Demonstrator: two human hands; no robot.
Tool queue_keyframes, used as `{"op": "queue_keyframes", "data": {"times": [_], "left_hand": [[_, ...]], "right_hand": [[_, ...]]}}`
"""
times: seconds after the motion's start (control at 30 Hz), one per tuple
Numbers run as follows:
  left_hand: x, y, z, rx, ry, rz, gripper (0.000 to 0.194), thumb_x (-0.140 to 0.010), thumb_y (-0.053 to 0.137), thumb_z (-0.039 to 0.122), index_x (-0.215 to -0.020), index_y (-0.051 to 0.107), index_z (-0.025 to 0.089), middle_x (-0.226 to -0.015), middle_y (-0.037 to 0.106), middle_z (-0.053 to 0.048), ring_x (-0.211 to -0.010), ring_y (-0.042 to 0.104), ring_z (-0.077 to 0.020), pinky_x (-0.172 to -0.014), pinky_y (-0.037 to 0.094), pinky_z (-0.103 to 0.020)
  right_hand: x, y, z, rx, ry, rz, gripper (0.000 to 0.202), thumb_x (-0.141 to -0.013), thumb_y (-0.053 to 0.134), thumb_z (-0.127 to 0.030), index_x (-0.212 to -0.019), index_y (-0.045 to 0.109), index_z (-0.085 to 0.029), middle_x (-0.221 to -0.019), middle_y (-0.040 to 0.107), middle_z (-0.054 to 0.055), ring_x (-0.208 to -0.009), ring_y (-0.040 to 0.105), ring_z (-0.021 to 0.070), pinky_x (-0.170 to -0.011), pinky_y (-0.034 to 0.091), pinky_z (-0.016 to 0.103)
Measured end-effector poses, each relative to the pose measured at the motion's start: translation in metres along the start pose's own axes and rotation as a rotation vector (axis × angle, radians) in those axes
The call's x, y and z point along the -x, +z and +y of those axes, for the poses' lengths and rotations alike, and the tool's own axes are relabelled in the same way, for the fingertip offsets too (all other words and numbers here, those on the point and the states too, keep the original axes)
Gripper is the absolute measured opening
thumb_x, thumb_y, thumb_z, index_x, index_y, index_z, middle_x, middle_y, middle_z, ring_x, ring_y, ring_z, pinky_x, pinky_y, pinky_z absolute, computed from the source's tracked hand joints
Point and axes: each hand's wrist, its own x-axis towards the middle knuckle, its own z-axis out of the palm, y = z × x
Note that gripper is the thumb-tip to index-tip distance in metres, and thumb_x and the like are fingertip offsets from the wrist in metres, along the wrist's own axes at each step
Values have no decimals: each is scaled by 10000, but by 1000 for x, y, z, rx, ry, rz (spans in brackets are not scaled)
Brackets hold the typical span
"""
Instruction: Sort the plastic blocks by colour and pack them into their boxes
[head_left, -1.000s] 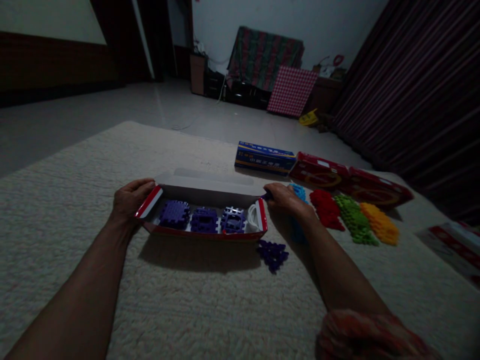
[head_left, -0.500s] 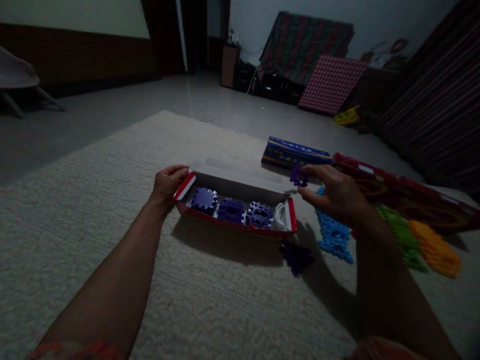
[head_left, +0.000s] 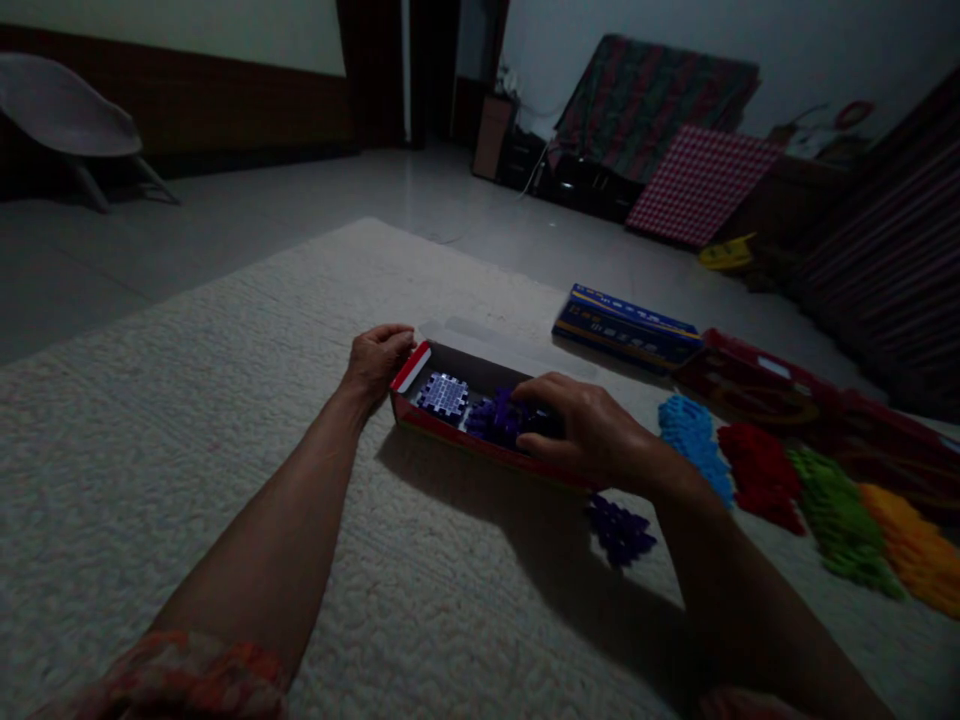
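An open red cardboard box [head_left: 431, 425] lies on the mat, holding purple toothed interlocking pieces [head_left: 444, 396]. My left hand [head_left: 381, 362] grips the box's left end, fingers bent at the flap. Over the right half of the box, my right hand [head_left: 589, 425] pinches a purple interlocking piece [head_left: 504, 408] between thumb and fingers, just above others in the box. The hand hides the box's right end. A small pile of dark purple triangular pieces [head_left: 621, 530] rests on the mat below my right wrist.
Blue [head_left: 694, 440], red [head_left: 759, 475], green [head_left: 844, 520] and orange pieces [head_left: 911, 540] lie in piles at the right. Behind them are a blue box [head_left: 626, 330] and dark red cases [head_left: 757, 375]. A pale chair [head_left: 71, 110] stands at far left.
My right hand has carried the purple piece leftward and down, from beyond the box's right end into the box. My left hand still holds the left end. The view has shifted left.
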Motion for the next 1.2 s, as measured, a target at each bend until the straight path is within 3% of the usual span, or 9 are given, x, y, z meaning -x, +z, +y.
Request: {"op": "queue_keyframes", "data": {"times": [0.33, 0.7, 0.93, 1.2], "left_hand": [[-4, -1, -2, 49, -17, -17, 244, -588, 781, 222, -803, 716, 128, -651, 667, -37, -531, 572, -129, -539, 479, -269], [0, 1, 0, 26, -6, 4, 238, -588, 784, 216, -796, 709, 128, -655, 671, -24, -539, 586, -132, -537, 483, -261], [-3, -2, -3, 5, 7, -14, 252, -610, 788, 235, -823, 708, 127, -686, 674, -31, -558, 594, -136, -551, 493, -273], [0, 1, 2, -10, -27, 14, 247, -601, 765, 225, -819, 704, 128, -662, 662, -30, -550, 577, -130, -556, 489, -274]], "right_hand": [[-12, 4, -1, 0, 36, -76, 370, -832, 737, -279, -1184, 648, -210, -1164, 678, 95, -1024, 652, 245, -908, 526, 394], [-4, 0, 12, -23, 15, 60, 232, -840, 698, -217, -1072, 699, -208, -1054, 716, 72, -927, 668, 208, -847, 517, 345], [-8, 2, 6, 143, 71, -29, 135, -889, 655, -259, -970, 754, -216, -916, 694, 55, -788, 644, 181, -707, 460, 307], [-19, 1, -10, 249, 168, -130, 120, -879, 652, -243, -867, 765, -205, -855, 675, 57, -751, 611, 169, -673, 414, 294]]}}
